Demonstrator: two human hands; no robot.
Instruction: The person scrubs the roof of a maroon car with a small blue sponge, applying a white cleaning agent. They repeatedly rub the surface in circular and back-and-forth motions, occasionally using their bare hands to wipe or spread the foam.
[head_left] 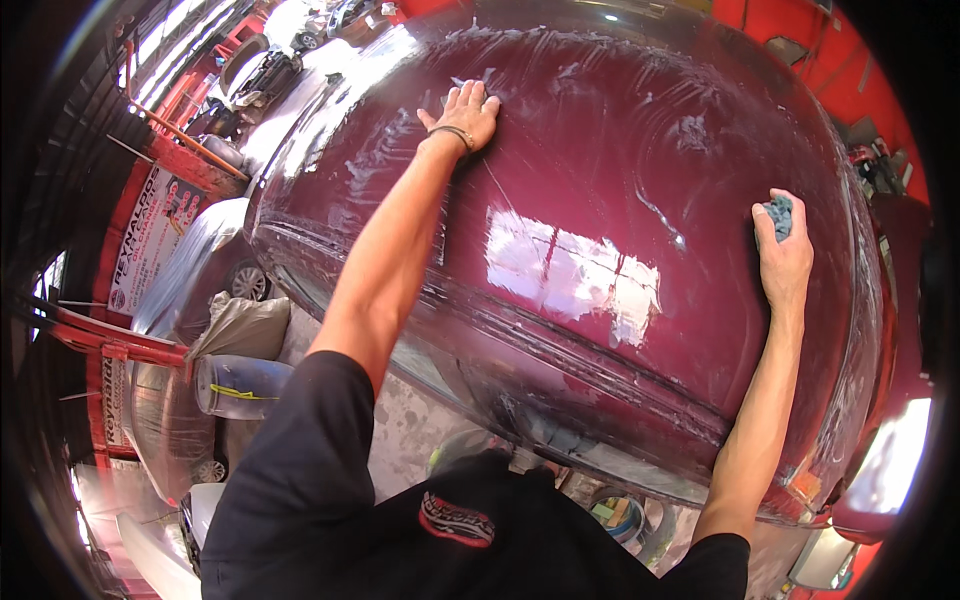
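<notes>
A glossy maroon car roof (590, 170), streaked with whitish smears, spreads out before me. Flat on its far left part lies my left hand (468, 115), fingers extended and a bracelet at the wrist. A little grey shows beside those fingers; whether it is a smear or a cloth I cannot make out. Over at the right side, my right hand (785, 245) is closed around a crumpled blue-grey cloth (778, 216), close to the painted surface. Bright reflections sit on the paint between both arms. A dark trim strip (560, 345) runs along the near side.
To the left stand cars under plastic sheeting (195, 270), a clear plastic drum (238, 387) and a grey bag (245, 325). A red post with a banner (155, 235) rises behind them. Below the car's near side, a bucket (617, 512) sits on the floor.
</notes>
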